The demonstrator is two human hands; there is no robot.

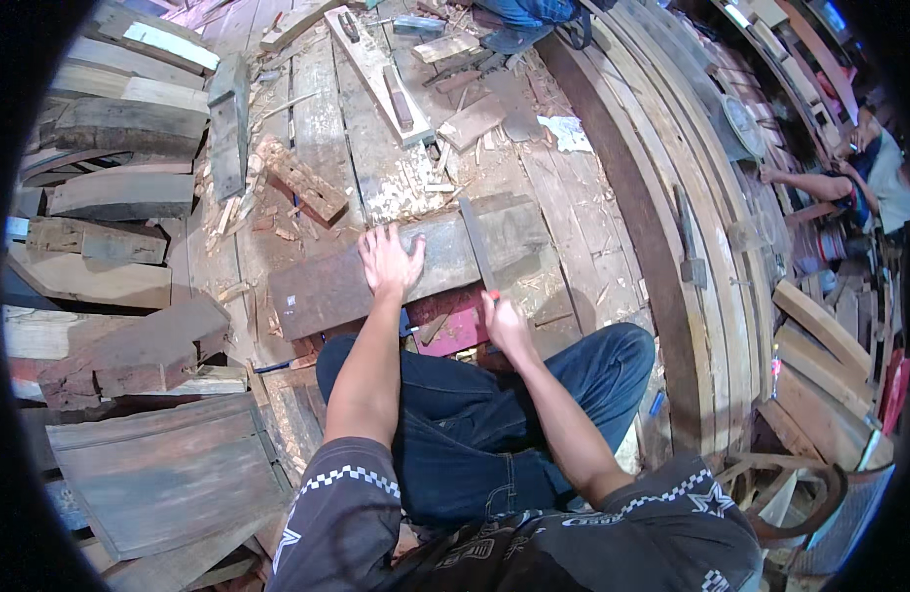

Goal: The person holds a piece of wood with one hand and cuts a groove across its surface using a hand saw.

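Observation:
A thick, worn brown plank lies crosswise in front of my folded legs. My left hand rests flat on top of it, fingers spread, holding nothing. My right hand is closed at the plank's near edge, around the red handle of what looks like a handsaw. The saw's long, narrow grey blade lies across the plank toward its right part. Whether its teeth have entered the wood is too small to tell. Under the near edge is a pink-red piece, partly hidden by the plank.
Stacked curved timbers line the left side. Long bent beams run along the right, with a hammer-like tool on them. Beyond the plank lie a rough wood block, a pale board and wood shavings. Another person is at far right.

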